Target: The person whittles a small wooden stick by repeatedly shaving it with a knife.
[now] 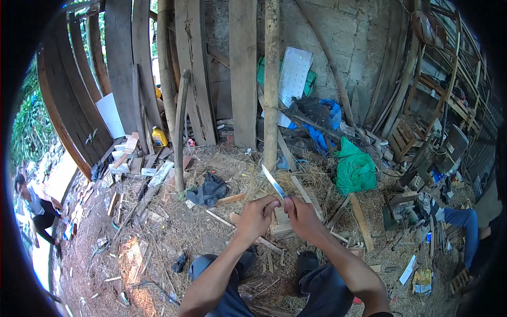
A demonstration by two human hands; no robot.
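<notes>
A knife point(273, 182) with a shiny blade points up and to the left at the centre of the head view. My right hand point(302, 212) is closed round its lower end, where the handle is mostly hidden by the fingers. Just left of it, my left hand point(259, 211) has its fingers curled in, with the thumb near the base of the blade. Whether the left fingers hold anything is too small to make out. Both hands are above the straw-covered ground, in front of an upright pole point(271, 90).
Scrap wood point(361, 222), a black cloth point(208, 191) and a green sack point(355, 168) lie ahead. A yellow bottle point(159, 137) stands near the planks point(243, 74). One person point(39, 208) is at far left; another person's leg point(460, 224) shows at right.
</notes>
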